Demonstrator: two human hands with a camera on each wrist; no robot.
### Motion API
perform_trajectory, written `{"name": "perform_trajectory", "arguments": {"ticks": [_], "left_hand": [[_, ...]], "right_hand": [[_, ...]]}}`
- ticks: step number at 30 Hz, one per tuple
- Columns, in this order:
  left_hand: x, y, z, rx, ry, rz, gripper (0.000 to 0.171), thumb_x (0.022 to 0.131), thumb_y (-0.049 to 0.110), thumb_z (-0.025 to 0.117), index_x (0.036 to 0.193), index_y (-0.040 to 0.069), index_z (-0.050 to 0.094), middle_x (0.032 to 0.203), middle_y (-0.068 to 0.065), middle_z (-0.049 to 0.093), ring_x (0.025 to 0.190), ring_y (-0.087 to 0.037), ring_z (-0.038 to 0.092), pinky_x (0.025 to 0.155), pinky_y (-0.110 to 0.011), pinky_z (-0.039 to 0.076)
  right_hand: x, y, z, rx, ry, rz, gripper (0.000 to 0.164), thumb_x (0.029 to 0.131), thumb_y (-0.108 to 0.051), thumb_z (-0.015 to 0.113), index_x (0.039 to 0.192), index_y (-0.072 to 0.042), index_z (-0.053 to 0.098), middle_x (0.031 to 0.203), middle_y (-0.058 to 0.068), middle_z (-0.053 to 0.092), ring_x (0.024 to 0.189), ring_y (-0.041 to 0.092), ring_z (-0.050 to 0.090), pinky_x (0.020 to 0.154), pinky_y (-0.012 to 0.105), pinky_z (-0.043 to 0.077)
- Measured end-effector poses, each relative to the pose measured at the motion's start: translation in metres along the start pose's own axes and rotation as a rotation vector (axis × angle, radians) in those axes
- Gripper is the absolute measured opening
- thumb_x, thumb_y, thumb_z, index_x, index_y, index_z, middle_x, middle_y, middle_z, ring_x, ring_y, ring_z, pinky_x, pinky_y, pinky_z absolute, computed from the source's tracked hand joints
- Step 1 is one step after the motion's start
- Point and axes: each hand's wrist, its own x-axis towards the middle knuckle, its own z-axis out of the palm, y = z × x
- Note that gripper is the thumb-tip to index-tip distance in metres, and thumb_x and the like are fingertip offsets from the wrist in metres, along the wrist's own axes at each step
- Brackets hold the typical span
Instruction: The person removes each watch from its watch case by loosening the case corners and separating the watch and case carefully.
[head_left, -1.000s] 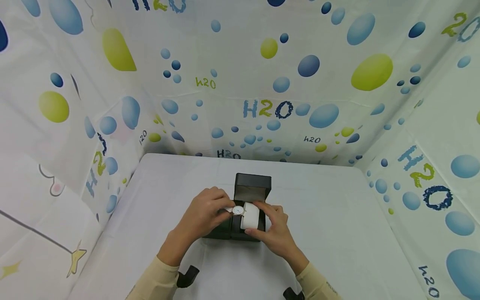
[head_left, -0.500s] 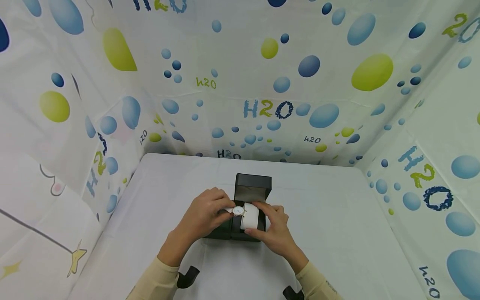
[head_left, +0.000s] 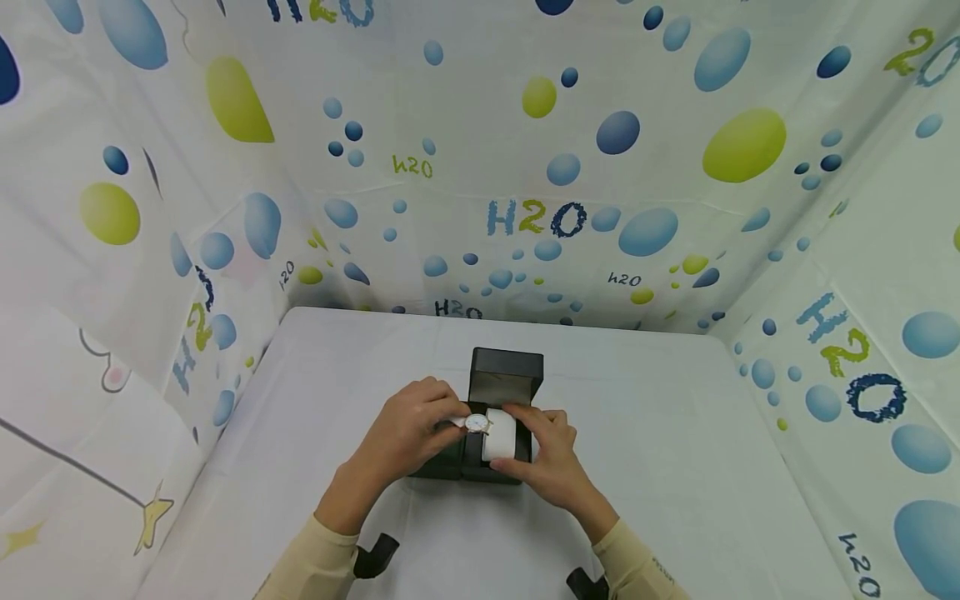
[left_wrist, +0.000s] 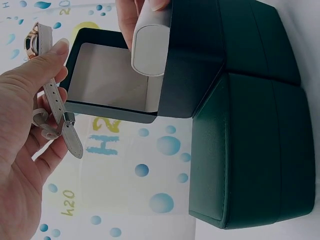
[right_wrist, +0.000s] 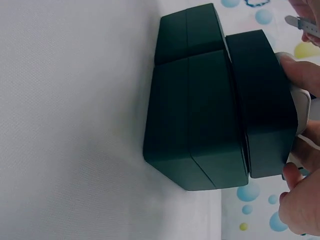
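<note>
In the head view, my left hand pinches a wristwatch by its white strap, the dial facing up. The strap's buckle end dangles past the fingers in the left wrist view. My right hand grips a white watch cushion between thumb and fingers. That cushion sits partly inside an open dark watch box, its end sticking up above the rim. The box lid is tilted back. Beside the cushion, the watch hovers over the box's left part.
Two closed dark green boxes stand side by side on the white tablecloth: one box carries the open box, the other box is on its left. A patterned curtain surrounds the table's back and sides.
</note>
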Motion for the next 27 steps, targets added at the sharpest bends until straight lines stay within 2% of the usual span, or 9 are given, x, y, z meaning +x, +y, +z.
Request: {"name": "perform_trajectory", "arguments": {"ticks": [11, 21, 27], "left_hand": [[-0.0017, 0.0014, 0.0003, -0.018, -0.024, -0.019, 0.017, 0.079, 0.026, 0.080, 0.095, 0.023, 0.073, 0.091, 0.015, 0.059, 0.084, -0.003, 0.051, 0.071, -0.024, 0.047], [-0.0012, 0.0030, 0.0009, -0.010, 0.016, 0.001, 0.019, 0.075, 0.025, 0.084, 0.091, 0.024, 0.073, 0.088, 0.017, 0.059, 0.081, 0.000, 0.049, 0.069, -0.022, 0.046], [-0.0007, 0.0035, -0.0005, -0.024, -0.004, -0.014, 0.016, 0.078, 0.026, 0.081, 0.092, 0.024, 0.073, 0.089, 0.016, 0.059, 0.083, -0.002, 0.051, 0.071, -0.024, 0.047]], "right_hand": [[-0.0005, 0.0006, 0.0021, -0.016, -0.020, 0.006, 0.073, 0.074, -0.048, 0.080, 0.138, -0.027, 0.052, 0.136, -0.015, 0.050, 0.100, 0.018, 0.030, 0.081, 0.043, 0.016], [0.0010, -0.0010, 0.0044, -0.076, -0.017, 0.031, 0.071, 0.074, -0.050, 0.078, 0.136, -0.027, 0.053, 0.137, -0.003, 0.043, 0.100, 0.018, 0.031, 0.080, 0.041, 0.019], [0.0021, -0.0019, 0.0048, -0.099, -0.009, 0.035, 0.070, 0.074, -0.047, 0.078, 0.136, -0.025, 0.054, 0.136, 0.001, 0.042, 0.101, 0.019, 0.031, 0.082, 0.042, 0.019]]}}
